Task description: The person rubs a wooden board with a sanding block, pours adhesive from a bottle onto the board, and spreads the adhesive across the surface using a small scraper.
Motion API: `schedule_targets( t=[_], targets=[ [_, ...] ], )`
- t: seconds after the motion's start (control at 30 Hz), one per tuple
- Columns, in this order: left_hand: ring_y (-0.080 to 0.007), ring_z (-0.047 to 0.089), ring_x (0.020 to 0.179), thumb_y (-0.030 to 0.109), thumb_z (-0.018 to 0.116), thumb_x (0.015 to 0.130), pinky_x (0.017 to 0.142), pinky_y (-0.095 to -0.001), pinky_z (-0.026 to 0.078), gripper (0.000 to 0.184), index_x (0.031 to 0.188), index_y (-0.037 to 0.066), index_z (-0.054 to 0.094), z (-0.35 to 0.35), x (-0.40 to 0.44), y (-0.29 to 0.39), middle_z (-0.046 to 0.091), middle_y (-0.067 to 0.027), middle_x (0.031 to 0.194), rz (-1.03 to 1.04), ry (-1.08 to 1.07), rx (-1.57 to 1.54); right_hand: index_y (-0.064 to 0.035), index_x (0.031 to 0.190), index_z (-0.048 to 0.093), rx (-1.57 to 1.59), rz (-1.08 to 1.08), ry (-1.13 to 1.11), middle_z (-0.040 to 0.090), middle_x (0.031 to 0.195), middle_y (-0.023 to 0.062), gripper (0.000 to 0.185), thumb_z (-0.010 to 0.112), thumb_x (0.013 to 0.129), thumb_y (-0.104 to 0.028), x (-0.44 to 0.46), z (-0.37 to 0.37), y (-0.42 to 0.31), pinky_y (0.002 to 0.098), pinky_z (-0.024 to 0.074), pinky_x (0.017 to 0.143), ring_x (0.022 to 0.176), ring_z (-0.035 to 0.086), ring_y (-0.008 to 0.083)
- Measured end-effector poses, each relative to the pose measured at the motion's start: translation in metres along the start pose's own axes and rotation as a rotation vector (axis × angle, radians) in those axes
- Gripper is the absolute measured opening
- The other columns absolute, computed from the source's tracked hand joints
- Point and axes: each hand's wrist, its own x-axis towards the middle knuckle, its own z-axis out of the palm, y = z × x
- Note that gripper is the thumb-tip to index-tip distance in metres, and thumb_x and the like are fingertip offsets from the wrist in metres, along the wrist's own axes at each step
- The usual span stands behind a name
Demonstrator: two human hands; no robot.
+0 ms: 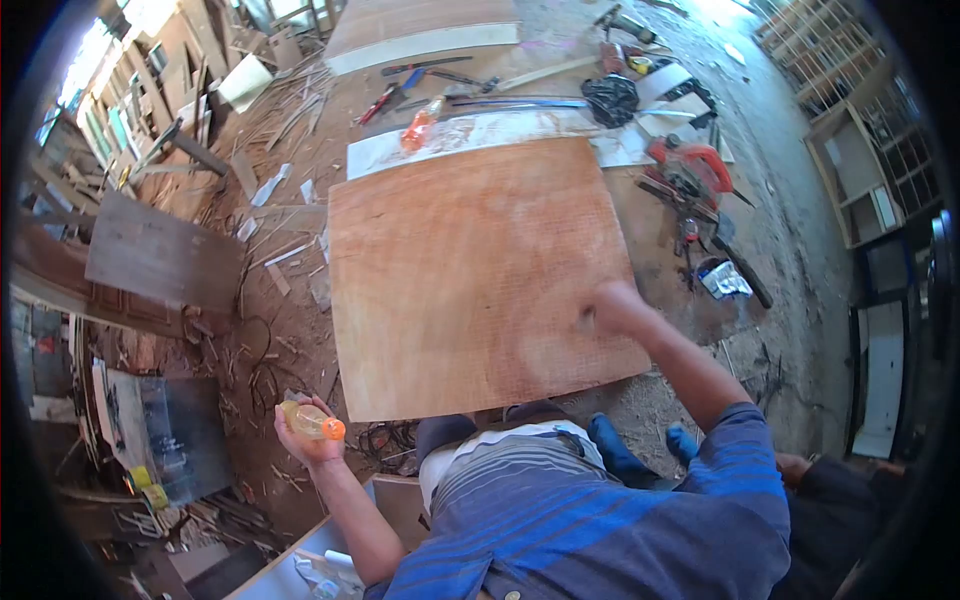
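Note:
My left hand [300, 432] is wrapped round a clear bottle [308, 418] of pale yellowish liquid with an orange cap, held off the left front corner of a wooden board [460, 280]. Over the board's right part is my right hand [612, 305], its fingers curled down at the surface. Whether something small is in that hand cannot be made out. The board's surface looks reddish brown, with a darker patch near my right hand. Past its far edge, a second bottle [420, 128] with orange colouring lies on a white strip [375, 155].
A red power saw [705, 170], hand tools and a foil packet [725, 279] lie right of the board. A black plastic bag [611, 100] is beyond it. Wood scraps litter the left floor. Part of another person [835, 510] shows at the lower right.

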Motion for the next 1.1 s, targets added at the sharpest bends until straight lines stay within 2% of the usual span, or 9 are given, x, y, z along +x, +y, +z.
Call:
schedule_targets(
  t=[0.1,0.3,0.5,0.6,0.73,0.77,0.9,0.97,1.1],
  targets=[
    [-0.0191,0.071,0.08,0.036,0.07,0.094,0.079,-0.038,0.064,0.023,0.091,0.014,0.064,0.02,0.002,-0.022,0.07,-0.0025,0.085,-0.019,-0.027,0.048,-0.0064,0.092,0.077,0.013,0.16,0.608,0.074,0.091,0.0182,0.018,0.061,0.083,-0.009,0.001,-0.006,0.048,0.0506,0.0533,0.085,0.091,0.07,0.0386],
    [-0.0184,0.07,0.079,0.036,0.072,0.093,0.075,-0.0365,0.063,0.023,0.091,0.015,0.064,0.075,-0.01,-0.053,0.07,-0.0024,0.084,-0.123,-0.027,0.112,-0.0045,0.107,0.074,0.279,0.165,0.345,0.073,0.1,0.0219,0.026,0.061,0.085,-0.007,-0.025,0.046,-0.003,0.0524,0.0538,0.084,0.094,0.069,0.0415],
    [-0.0179,0.069,0.077,0.038,0.07,0.094,0.073,-0.0358,0.062,0.026,0.094,0.014,0.06,0.093,-0.007,-0.073,0.065,-0.0031,0.084,-0.187,-0.046,0.164,-0.0126,0.107,0.08,0.17,0.098,0.809,0.074,0.105,0.0169,0.027,0.061,0.088,-0.008,0.038,-0.011,0.081,0.0489,0.0545,0.087,0.095,0.068,0.0407],
    [-0.0186,0.068,0.077,0.039,0.069,0.094,0.074,-0.0366,0.062,0.028,0.096,0.014,0.059,0.096,-0.007,-0.082,0.064,-0.0037,0.084,-0.203,-0.042,0.163,-0.0124,0.109,0.079,0.08,0.096,0.796,0.074,0.104,0.018,0.027,0.062,0.087,-0.009,0.069,-0.02,0.124,0.05,0.0544,0.085,0.096,0.068,0.0409],
    [-0.0204,0.068,0.077,0.039,0.07,0.094,0.075,-0.0405,0.061,0.029,0.096,0.012,0.058,0.088,0.001,-0.078,0.064,-0.0051,0.083,-0.256,-0.087,0.099,-0.0164,0.104,0.08,0.061,0.278,0.272,0.075,0.105,0.018,0.022,0.066,0.088,-0.015,0.037,-0.011,0.113,0.0503,0.0544,0.087,0.095,0.069,0.0423],
    [-0.0206,0.068,0.077,0.039,0.07,0.094,0.075,-0.0409,0.061,0.029,0.096,0.012,0.058,0.087,-0.001,-0.077,0.064,-0.0051,0.083,-0.223,-0.079,0.101,-0.0155,0.106,0.08,0.329,0.152,0.279,0.074,0.104,0.02,0.023,0.065,0.089,-0.014,0.01,-0.021,0.091,0.051,0.0545,0.087,0.095,0.069,0.0431],
    [-0.0245,0.067,0.078,0.039,0.07,0.094,0.077,-0.0426,0.06,0.03,0.098,0.012,0.057,0.08,-0.003,-0.078,0.064,-0.0071,0.084,-0.12,-0.036,0.081,-0.0103,0.105,0.08,0.253,0.038,0.486,0.074,0.092,0.0187,0.029,0.062,0.084,-0.003,-0.026,0.015,0.038,0.0466,0.0552,0.082,0.088,0.07,0.0414],
    [-0.0263,0.066,0.079,0.039,0.07,0.094,0.077,-0.0433,0.059,0.031,0.099,0.011,0.057,0.073,0.0,-0.077,0.063,-0.008,0.086,-0.105,-0.013,0.059,-0.0098,0.106,0.08,0.404,0.198,0.182,0.075,0.091,0.0175,0.03,0.062,0.085,0.0,-0.036,0.007,0.003,0.0415,0.0556,0.085,0.091,0.072,0.0368],
    [-0.0276,0.066,0.082,0.043,0.065,0.096,0.076,-0.045,0.059,0.035,0.102,0.011,0.055,0.066,-0.007,-0.082,0.062,-0.0087,0.089,-0.104,0.041,-0.01,-0.0029,0.121,0.074,0.927,0.03,0.304,0.074,0.105,0.0169,0.028,0.069,0.094,-0.008,-0.014,0.022,-0.068,0.0376,0.0544,0.089,0.098,0.071,0.0245]
  ],
)
